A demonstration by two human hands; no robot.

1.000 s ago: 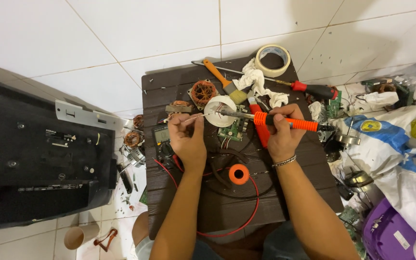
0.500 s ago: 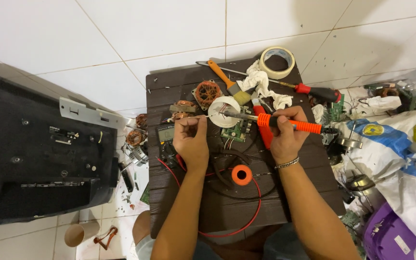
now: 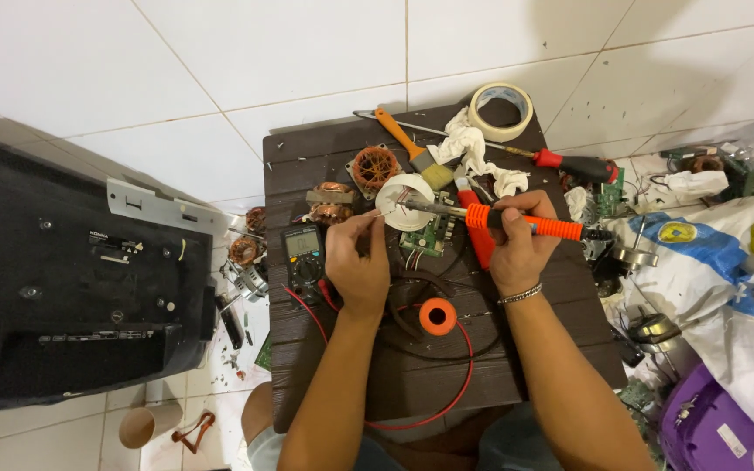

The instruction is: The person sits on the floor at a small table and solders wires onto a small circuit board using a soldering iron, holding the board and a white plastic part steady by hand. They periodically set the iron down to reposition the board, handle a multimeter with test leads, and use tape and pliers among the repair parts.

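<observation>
— Orange-handled soldering iron (image 3: pixel 517 222): where does it sit?

— Across the dark brown slatted wooden table (image 3: pixel 412 384), clasped in the right hand (image 3: pixel 517 244); fingers curled tight around the grip, metal tip aimed left at the small white round dish (image 3: pixel 405 201).

— And the left hand (image 3: pixel 358 262)?

— Thumb and forefinger pinched on a thin wire (image 3: pixel 392 212), just beside the iron's tip, above the green circuit board (image 3: pixel 429 237).

— Surroundings?

— Black multimeter (image 3: pixel 303 255) left of that hand, with red test leads (image 3: pixel 460 384) looping to the near edge; orange spool (image 3: pixel 437 316) between the forearms; copper-wound motor coil (image 3: pixel 375 167), paintbrush (image 3: pixel 412 150), roll of tape (image 3: pixel 501 112) and red-handled screwdriver (image 3: pixel 578 164) beyond; black television back panel (image 3: pixel 63 288) on the tiled floor at left.
</observation>
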